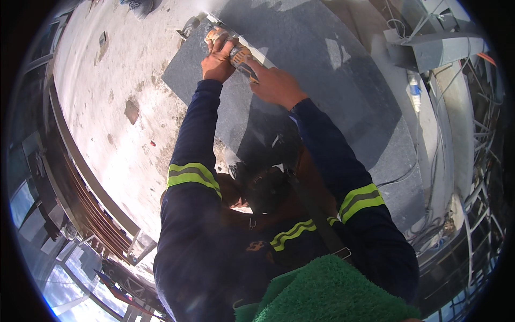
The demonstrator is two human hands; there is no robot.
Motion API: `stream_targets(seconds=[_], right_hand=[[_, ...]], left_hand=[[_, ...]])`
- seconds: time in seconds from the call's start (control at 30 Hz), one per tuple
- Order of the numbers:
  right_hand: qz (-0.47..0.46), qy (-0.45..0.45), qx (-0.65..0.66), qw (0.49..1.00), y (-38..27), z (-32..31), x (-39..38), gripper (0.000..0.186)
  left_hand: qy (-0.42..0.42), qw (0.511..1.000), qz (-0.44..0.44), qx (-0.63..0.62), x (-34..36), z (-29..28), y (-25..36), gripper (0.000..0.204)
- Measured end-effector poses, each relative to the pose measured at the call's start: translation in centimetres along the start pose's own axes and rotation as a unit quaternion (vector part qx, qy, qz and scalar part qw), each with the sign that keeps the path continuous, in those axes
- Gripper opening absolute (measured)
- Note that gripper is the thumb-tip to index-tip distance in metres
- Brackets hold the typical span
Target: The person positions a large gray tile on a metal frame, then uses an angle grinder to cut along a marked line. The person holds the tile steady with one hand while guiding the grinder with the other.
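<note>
Both of my hands hold an angle grinder [241, 55] with an orange and dark body. My left hand [219, 63] wraps round its front part, near the head. My right hand [278, 86] grips the rear of the body. The grinder is over a large grey slab [343, 102], close to its far left edge. A narrow pale strip [256, 52] runs along the slab beside the tool. Bright whitish dust or glare shows at the grinder's head, so I cannot make out the disc or its contact with the slab.
Pale, stained concrete floor [118, 70] lies to the left. A grey metal beam or box [434, 51] stands at the right, with loose cables and a blue-and-white connector [414, 92] near it. A thin cable [399, 180] crosses the slab. Someone's shoe [140, 7] shows at the top edge.
</note>
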State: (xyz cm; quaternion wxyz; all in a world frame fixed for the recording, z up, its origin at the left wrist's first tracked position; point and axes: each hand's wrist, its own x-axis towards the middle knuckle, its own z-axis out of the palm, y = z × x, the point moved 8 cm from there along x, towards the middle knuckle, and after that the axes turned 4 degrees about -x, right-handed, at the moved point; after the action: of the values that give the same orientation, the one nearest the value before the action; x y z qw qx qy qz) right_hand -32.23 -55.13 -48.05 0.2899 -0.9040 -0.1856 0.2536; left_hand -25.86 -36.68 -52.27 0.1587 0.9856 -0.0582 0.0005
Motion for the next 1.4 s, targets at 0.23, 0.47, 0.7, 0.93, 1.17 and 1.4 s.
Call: stream_targets(seconds=[0.23,0.47,0.7,0.93,1.17,1.4], right_hand=[[-0.006,0.015,0.008,1.0,-1.0,0.0,4.1,0.074],[-0.014,0.02,-0.008,1.0,-0.2,1.3,3.5,0.073],[-0.011,0.014,0.016,1.0,0.8,1.1,0.6,0.076],[-0.001,0.009,0.001,1.0,1.1,1.1,-1.4,0.078],[-0.006,0.005,0.004,1.0,0.7,0.6,-1.6,0.08],[-0.011,0.0,0.016,1.0,-0.4,0.0,1.1,0.074]], left_hand=[[0.04,0.999,0.017,0.018,1.7,-1.3,-1.1,0.066],[0.028,0.999,0.024,-0.001,-1.0,0.2,0.8,0.076],[0.018,0.997,0.056,-0.057,-2.4,0.0,3.3,0.079],[0.052,0.993,0.076,-0.069,-3.7,-0.3,4.9,0.078],[0.074,0.992,0.083,-0.064,-3.9,-0.5,4.9,0.074],[0.045,0.994,0.055,-0.088,-1.3,-0.2,1.8,0.07]])
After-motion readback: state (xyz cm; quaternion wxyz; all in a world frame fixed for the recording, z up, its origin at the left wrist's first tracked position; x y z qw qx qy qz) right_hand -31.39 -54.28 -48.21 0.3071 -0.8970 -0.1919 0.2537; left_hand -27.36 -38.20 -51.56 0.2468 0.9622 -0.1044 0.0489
